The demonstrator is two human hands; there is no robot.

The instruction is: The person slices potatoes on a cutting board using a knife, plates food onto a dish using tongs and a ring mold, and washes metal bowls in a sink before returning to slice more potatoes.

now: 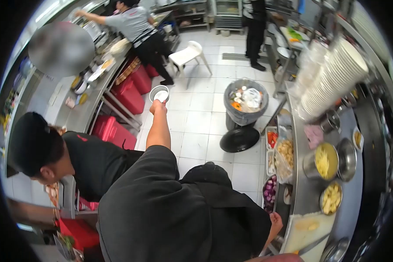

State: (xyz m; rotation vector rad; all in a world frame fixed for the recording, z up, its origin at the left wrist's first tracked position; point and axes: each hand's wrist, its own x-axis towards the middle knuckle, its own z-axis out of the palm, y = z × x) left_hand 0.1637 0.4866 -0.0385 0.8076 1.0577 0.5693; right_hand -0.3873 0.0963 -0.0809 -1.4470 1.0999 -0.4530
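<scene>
My left hand is stretched far forward over the floor, its fingers closed on the edge of a small round bowl that has something white inside. Low on the right, my right hand is at the counter edge, between purple onions and a white cutting board. Its fingers look curled together, and what they hold, if anything, is too small to tell. A knife lies on the board. Beside it stand a bowl of cut yellow pieces and a pot of yellow strips.
A co-worker in a black cap leans in close at left; two more people stand farther back. Ahead are a white stool, a lined bin and its black lid. Stacked white containers rise at right.
</scene>
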